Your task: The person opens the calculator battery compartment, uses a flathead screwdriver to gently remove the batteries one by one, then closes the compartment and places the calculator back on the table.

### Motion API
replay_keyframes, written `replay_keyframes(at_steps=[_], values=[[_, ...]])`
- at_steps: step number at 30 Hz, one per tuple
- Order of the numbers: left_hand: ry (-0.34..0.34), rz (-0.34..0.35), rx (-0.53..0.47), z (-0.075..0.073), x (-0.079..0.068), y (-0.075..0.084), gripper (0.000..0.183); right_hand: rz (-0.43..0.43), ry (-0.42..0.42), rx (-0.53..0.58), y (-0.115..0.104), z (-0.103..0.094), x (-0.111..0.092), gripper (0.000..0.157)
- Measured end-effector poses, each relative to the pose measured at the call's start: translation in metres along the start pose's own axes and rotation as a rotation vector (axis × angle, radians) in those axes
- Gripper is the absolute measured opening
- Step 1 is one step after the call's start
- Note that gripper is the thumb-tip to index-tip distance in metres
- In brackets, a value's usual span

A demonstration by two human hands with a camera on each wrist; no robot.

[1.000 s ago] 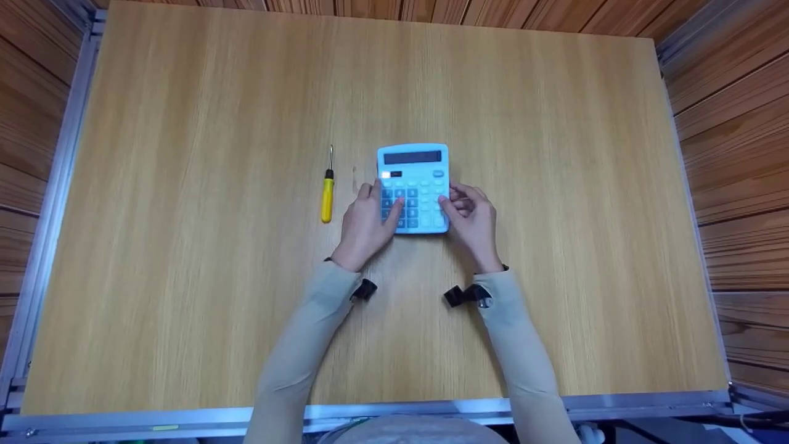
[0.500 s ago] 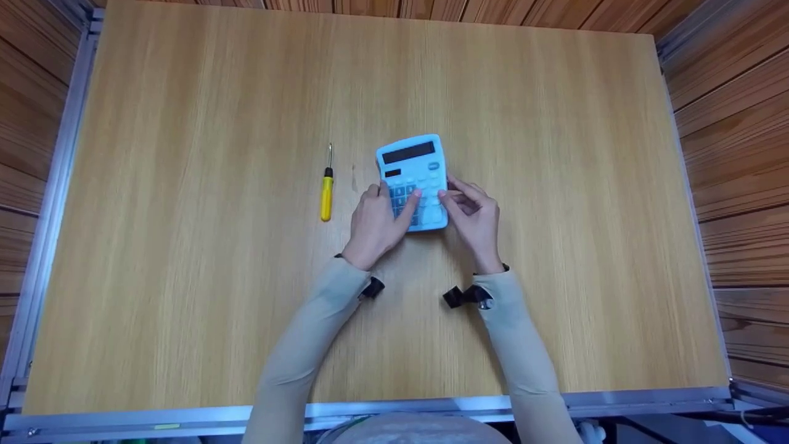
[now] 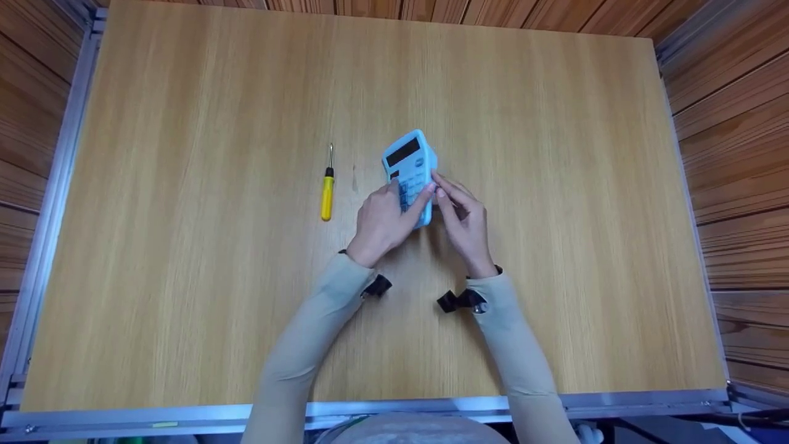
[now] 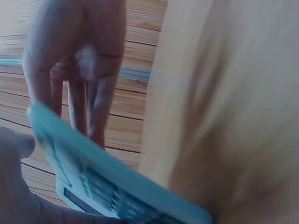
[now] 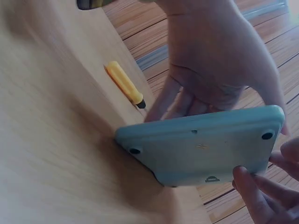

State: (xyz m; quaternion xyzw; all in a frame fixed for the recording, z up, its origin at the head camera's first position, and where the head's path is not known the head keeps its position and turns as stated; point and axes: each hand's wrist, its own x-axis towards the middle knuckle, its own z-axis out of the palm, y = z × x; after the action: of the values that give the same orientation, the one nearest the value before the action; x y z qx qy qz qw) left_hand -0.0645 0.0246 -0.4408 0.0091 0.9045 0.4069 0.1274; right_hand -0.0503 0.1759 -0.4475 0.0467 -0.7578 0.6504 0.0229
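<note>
Gripping with left hand [image 3: 382,219], pinching with right hand [image 3: 466,225]: light-blue plastic calculator [image 3: 412,175], mid-frame, seemingly part-turned, near untouched yellow-handled screwdriver [image 3: 327,194].

Wood-grain tabletop [image 3: 185,246] runs under left hand [image 3: 381,219] and right hand [image 3: 466,219]. Yellow-handled screwdriver [image 3: 327,196] lies flat on it, left of left hand. Light-blue calculator [image 3: 411,169] tilted between hands; contact with tabletop unclear.

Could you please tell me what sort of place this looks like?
Probably a small workbench booth: a wooden table edged by a metal frame, wood-look walls around it, and a yellow tool on top.
</note>
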Motion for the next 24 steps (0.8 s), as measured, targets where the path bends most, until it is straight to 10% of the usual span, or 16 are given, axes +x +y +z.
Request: replay_keyframes(at_steps=[24], values=[[0.057, 0.057, -0.288, -0.016, -0.001, -0.006, 0.042, 0.020, -0.199, -0.004, -0.006, 0.017, -0.004, 0.045]])
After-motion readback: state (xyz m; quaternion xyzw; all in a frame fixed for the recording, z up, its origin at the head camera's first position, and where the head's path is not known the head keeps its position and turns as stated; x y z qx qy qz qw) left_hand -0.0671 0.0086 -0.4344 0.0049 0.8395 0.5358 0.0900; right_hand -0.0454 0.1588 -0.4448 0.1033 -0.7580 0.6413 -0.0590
